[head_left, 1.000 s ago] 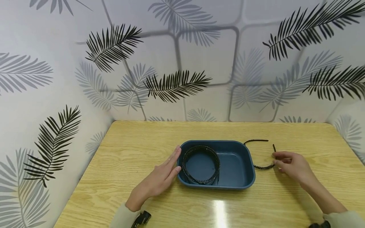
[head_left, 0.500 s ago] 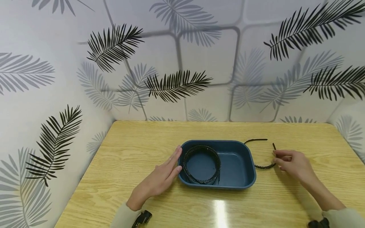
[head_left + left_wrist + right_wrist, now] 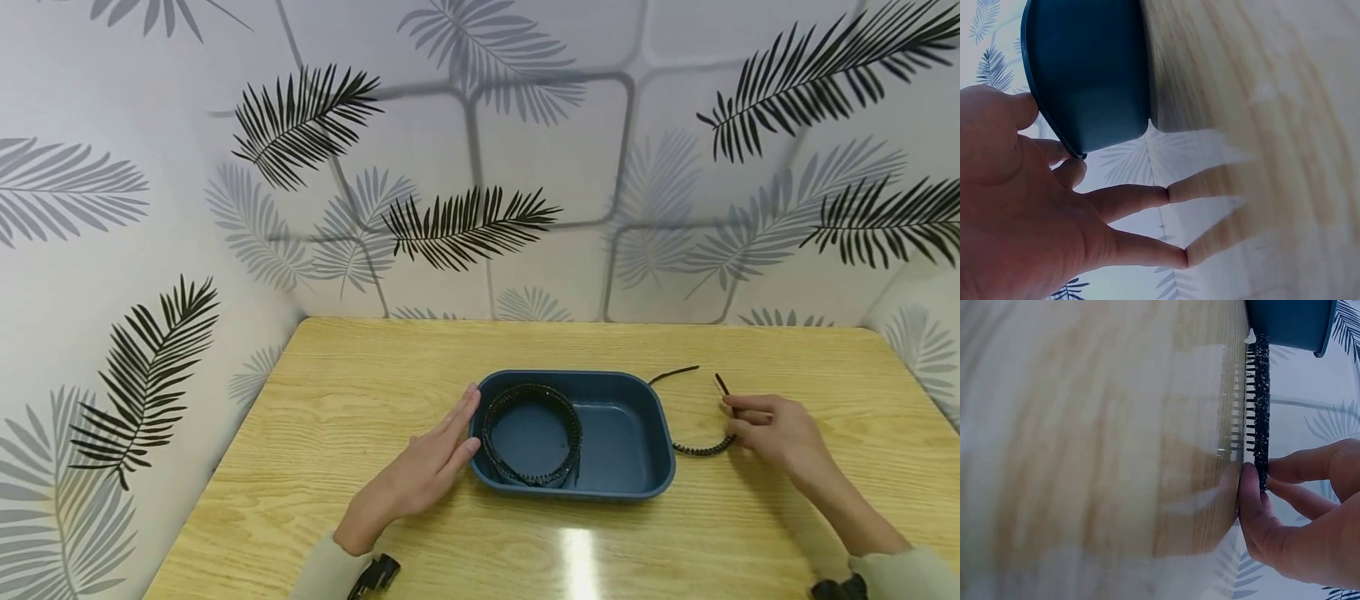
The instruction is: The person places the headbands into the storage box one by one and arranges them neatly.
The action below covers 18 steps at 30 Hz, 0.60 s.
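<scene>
My right hand (image 3: 783,437) pinches a black toothed headband (image 3: 701,451) between thumb and fingers, just right of a blue bin (image 3: 573,493). Small glittery specks cover the band in the right wrist view, and its teeth (image 3: 1250,419) point toward the table. Part of its curve is hidden behind the bin. Against the bin's left wall rests my left hand (image 3: 416,475), fingers straight. The left wrist view shows its thumb and some fingers touching the bin's wall (image 3: 1085,75) and rim. Inside the bin's left half, several similar black headbands (image 3: 534,480) lie stacked in a ring.
A wooden table (image 3: 360,375) with a glossy surface carries everything. Behind it stands a wall (image 3: 540,150) with a leaf pattern. Light glares off the table in front of the bin.
The headband in my right hand has tilted, and its far end now slants upward to the right. My right hand has shifted slightly. My left hand stays against the bin.
</scene>
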### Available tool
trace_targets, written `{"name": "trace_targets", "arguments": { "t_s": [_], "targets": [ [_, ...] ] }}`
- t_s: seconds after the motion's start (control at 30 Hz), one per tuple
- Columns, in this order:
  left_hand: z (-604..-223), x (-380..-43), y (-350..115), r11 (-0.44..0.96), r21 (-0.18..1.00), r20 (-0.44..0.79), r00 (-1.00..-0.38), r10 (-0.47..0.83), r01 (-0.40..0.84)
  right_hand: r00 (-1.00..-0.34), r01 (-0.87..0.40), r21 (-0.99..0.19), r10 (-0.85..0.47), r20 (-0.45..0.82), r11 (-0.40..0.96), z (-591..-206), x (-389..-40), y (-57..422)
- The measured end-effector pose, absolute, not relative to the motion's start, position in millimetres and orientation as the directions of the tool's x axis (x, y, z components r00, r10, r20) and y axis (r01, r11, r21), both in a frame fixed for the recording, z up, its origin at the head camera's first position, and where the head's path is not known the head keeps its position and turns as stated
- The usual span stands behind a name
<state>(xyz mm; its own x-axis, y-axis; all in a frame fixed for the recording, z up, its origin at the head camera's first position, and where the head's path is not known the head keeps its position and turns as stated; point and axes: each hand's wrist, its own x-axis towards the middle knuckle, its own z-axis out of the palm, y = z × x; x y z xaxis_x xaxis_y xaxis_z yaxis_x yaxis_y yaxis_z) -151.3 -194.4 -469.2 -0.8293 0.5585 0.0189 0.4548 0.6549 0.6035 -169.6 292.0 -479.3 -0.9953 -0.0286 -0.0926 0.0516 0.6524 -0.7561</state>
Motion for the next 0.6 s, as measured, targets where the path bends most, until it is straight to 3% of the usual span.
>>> {"name": "trace_targets", "arguments": {
  "t_s": [0.13,0.37,0.6],
  "targets": [
    [-469,-152,-194,0.65,0.609,0.018,-0.827,0.562,0.455,-0.993,0.059,-0.82,-0.051,-0.108,0.57,-483,-170,300],
    [-468,-152,-194,0.647,0.601,0.037,-0.826,0.563,0.468,-0.992,0.065,-0.963,-0.085,-0.09,0.26,-481,-168,311],
    [-470,-152,-194,0.651,0.6,0.038,-0.829,0.557,0.465,-0.994,0.062,-0.998,-0.089,-0.061,-0.007,-472,-166,317]
  ]
}}
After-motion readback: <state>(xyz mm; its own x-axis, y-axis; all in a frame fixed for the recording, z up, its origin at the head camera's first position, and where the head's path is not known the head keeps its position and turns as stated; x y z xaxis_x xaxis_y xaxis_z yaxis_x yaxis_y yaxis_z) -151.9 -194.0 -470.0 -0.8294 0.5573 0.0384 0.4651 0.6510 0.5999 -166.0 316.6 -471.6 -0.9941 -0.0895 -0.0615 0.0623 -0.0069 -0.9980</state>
